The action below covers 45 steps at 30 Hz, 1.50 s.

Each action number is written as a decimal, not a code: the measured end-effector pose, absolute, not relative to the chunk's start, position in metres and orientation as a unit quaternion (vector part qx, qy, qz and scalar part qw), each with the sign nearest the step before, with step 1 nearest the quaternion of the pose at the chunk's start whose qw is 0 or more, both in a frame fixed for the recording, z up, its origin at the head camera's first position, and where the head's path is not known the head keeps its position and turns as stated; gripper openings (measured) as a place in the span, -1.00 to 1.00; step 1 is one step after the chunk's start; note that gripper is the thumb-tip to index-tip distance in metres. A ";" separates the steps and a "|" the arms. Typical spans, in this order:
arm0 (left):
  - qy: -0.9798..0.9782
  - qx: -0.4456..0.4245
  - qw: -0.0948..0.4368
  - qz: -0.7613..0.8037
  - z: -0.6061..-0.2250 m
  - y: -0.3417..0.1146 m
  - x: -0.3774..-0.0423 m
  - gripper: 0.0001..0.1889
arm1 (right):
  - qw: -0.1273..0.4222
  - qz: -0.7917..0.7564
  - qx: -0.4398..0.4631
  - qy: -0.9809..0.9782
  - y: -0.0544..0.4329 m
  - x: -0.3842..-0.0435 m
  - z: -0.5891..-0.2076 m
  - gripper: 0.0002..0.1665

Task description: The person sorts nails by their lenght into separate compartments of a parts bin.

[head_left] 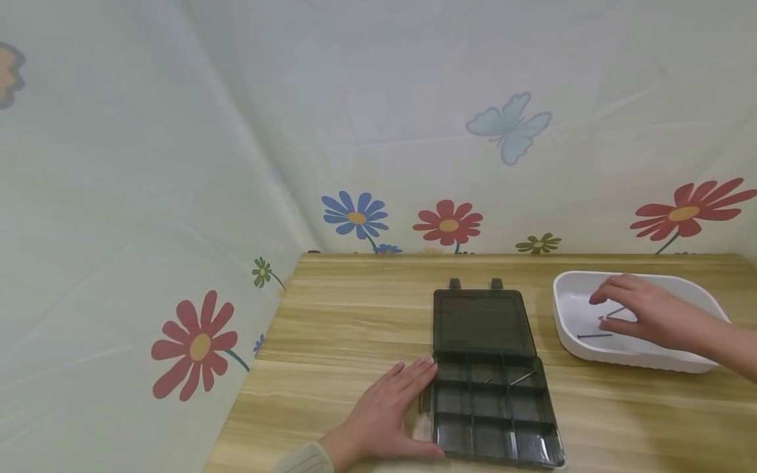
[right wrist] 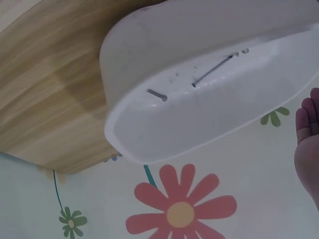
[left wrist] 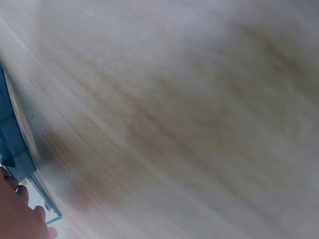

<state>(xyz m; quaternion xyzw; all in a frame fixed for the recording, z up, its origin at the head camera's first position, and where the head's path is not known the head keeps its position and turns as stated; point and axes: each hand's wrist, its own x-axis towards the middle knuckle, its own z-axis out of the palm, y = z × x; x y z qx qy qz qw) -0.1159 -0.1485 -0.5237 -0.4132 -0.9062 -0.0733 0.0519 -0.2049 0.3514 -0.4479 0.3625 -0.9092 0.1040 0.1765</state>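
Note:
An open dark see-through compartment box point(head_left: 452, 430) lies on the table, its lid point(head_left: 485, 322) folded flat toward the wall. My left hand point(head_left: 387, 410) rests along its left side, fingertips at the hinge end and thumb at the near corner; the left wrist view catches those fingers point(left wrist: 20, 214) beside the box point(left wrist: 12, 129). A thin nail-like piece point(head_left: 523, 378) sits in the far right compartment. My right hand point(head_left: 647, 312) reaches into the white tray point(head_left: 644, 360), thumb and fingers apart around a long nail-like piece point(head_left: 616, 312). Another nail-like piece point(head_left: 595, 336) lies nearby on the tray floor.
The wood-grain table point(head_left: 343, 315) ends at the back against a pale wall sheet point(head_left: 384, 131) printed with flowers. Tiny metal bits point(right wrist: 244, 50) lie in the tray beside the longer pieces. Box and tray stand apart with bare wood between them.

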 end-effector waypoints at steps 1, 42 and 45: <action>-0.906 -0.413 0.051 -0.074 -0.523 -0.148 -0.116 0.30 | 0.170 0.105 0.360 -0.911 0.351 -0.206 -0.450 -0.35; -0.906 -0.413 0.055 -0.069 -0.526 -0.149 -0.116 0.31 | -0.010 0.126 0.358 -0.925 0.351 -0.232 -0.495 -0.73; -0.906 -0.413 0.054 -0.072 -0.526 -0.149 -0.116 0.31 | -0.037 0.123 0.345 -0.930 0.349 -0.234 -0.494 -0.76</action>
